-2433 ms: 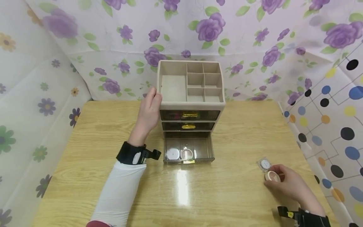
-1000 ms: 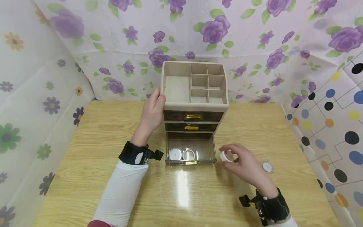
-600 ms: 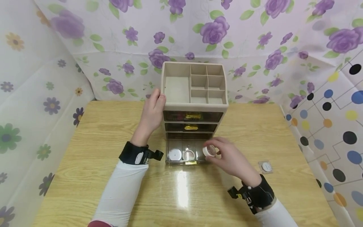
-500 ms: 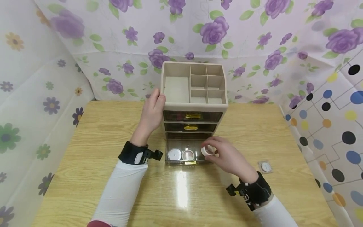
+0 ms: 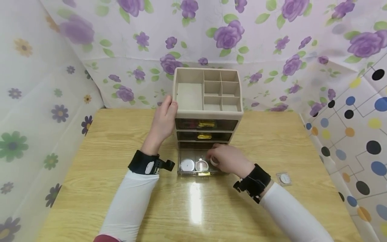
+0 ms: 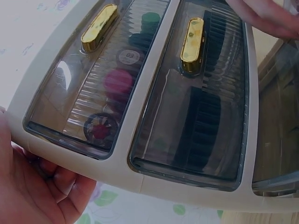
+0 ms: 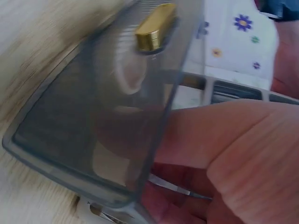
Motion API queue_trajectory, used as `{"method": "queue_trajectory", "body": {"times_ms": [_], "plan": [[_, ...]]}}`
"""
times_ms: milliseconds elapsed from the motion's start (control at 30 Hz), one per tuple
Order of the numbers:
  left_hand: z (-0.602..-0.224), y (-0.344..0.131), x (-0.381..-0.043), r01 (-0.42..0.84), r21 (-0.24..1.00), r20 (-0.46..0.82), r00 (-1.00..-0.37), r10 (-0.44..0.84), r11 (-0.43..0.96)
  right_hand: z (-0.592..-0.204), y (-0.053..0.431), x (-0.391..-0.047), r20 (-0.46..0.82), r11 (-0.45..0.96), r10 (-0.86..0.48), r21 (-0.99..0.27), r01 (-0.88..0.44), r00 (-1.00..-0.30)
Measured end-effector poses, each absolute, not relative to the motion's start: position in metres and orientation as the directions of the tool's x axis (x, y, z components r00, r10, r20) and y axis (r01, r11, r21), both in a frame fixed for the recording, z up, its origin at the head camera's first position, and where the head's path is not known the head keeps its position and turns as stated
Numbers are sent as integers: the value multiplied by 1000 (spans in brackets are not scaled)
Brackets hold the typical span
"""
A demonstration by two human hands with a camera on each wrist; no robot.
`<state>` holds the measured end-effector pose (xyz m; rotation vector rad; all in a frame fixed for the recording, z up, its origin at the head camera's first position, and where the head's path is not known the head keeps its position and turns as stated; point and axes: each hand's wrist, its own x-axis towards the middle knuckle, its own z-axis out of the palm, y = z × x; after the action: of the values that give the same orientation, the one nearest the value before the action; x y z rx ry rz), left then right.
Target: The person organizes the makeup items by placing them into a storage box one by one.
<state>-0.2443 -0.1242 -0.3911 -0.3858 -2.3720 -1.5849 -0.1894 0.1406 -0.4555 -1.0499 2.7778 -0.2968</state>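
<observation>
My right hand (image 5: pixel 228 158) reaches down into the pulled-out bottom drawer (image 5: pixel 193 153) and pinches a small round makeup compact (image 5: pixel 214 161), mostly hidden by the fingers. In the right wrist view the fingers (image 7: pixel 196 133) show behind the drawer's smoky clear front, near its gold handle (image 7: pixel 156 28). Two round items lie in the drawer left of my hand: a white disc (image 5: pixel 187 165) and another compact (image 5: pixel 201 165). My left hand (image 5: pixel 163 117) rests against the left side of the beige drawer organizer (image 5: pixel 208 114), its fingers along the side wall in the left wrist view.
A small square clear case (image 5: pixel 284 178) with a white round centre lies on the wooden table (image 5: pixel 145 208) to the right. Two upper drawers are closed; the top one (image 6: pixel 100 84) holds several colourful items. Floral cloth (image 5: pixel 193 33) stands behind.
My right hand has carried the compact leftward from beside the square case and down into the open bottom drawer. The left hand stays against the organizer.
</observation>
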Motion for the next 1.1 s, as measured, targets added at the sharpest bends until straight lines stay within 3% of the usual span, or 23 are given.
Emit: {"method": "queue_trajectory", "body": {"times_ms": [400, 1100], "plan": [[-390, -125, -243, 343, 859, 346, -936, 62, 380, -458, 133, -202, -161, 698, -715, -200, -687, -680], [-390, -122, -244, 372, 855, 367, -926, 84, 362, -454, 136, -204, -265, 720, -690, -342, -604, -673]]}}
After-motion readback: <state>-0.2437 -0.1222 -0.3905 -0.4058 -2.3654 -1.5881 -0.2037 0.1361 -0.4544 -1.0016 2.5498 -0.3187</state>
